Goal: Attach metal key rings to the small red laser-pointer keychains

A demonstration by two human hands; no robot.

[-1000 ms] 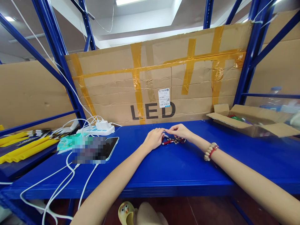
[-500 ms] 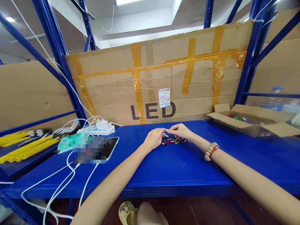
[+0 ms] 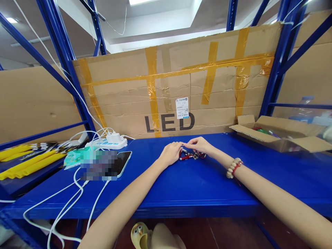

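Both my hands meet at the back middle of the blue shelf top (image 3: 197, 186). My left hand (image 3: 170, 153) and my right hand (image 3: 200, 145) pinch the two ends of a small silver-tipped part (image 3: 183, 150) between their fingertips. Just below it lies a little heap of small red pen-like lights with metal key rings (image 3: 191, 157), touching my right hand's underside. A bead bracelet (image 3: 232, 167) sits on my right wrist.
An open cardboard box (image 3: 280, 135) with coloured items stands at the right. At the left lie a phone (image 3: 121, 162), a white power strip (image 3: 107, 142) with white cables (image 3: 67, 204), and yellow sticks (image 3: 28, 162). A taped cardboard sheet marked LED (image 3: 171, 93) closes the back.
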